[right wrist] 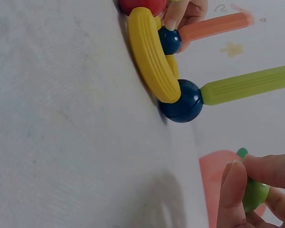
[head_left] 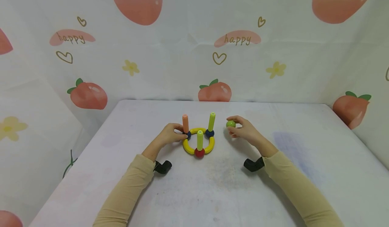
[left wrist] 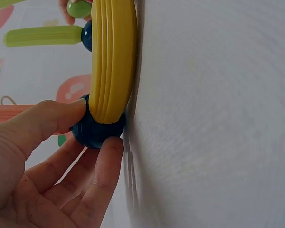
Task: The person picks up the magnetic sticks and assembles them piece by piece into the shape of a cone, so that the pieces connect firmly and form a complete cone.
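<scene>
A ring of curved yellow rods (head_left: 188,147) joined by balls lies on the table. Its balls are two dark blue ones (right wrist: 182,105) and a red one (head_left: 199,153). An orange stick (head_left: 185,123) and two light green sticks (head_left: 211,121) rise from them. My left hand (head_left: 171,134) pinches the blue ball (left wrist: 98,129) under the orange stick, thumb on one side and fingers on the other. To the right of the ring, my right hand (head_left: 244,131) holds a green ball (head_left: 231,123) between thumb and fingers, apart from the sticks.
The pale table (head_left: 212,193) stretches around the ring, its far edge against a peach-printed cloth backdrop (head_left: 182,61). A black wrist mount (head_left: 163,167) sticks out by the left sleeve, another black mount (head_left: 254,164) by the right one.
</scene>
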Motion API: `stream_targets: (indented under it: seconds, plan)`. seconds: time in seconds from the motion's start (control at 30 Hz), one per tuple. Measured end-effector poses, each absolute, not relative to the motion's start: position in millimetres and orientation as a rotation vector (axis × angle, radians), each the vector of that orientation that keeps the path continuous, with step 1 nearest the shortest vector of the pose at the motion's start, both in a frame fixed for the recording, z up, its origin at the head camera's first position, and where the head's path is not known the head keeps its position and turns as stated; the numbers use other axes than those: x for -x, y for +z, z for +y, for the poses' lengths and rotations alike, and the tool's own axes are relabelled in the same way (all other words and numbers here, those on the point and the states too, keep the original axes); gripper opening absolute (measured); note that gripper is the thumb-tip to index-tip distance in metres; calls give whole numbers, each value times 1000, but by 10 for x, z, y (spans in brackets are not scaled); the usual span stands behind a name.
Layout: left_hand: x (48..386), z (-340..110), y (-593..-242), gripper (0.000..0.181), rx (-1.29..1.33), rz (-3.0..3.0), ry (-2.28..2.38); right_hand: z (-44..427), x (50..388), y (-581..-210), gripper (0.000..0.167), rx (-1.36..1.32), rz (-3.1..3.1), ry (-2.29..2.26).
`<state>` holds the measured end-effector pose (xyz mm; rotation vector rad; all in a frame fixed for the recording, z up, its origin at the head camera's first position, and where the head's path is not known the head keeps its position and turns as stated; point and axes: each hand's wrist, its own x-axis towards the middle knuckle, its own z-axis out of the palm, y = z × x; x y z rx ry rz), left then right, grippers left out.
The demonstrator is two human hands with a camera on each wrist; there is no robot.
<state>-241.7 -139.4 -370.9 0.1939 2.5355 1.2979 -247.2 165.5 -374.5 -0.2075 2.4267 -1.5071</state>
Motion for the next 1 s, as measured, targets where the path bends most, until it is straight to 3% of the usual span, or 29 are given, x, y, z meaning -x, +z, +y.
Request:
stream_targets:
  seconds: [1.0]
  plan:
    - [2426, -1236, -3716, 36, -212, 2569, 1214, 1739, 2284, -3378, 48, 349, 2494, -1584]
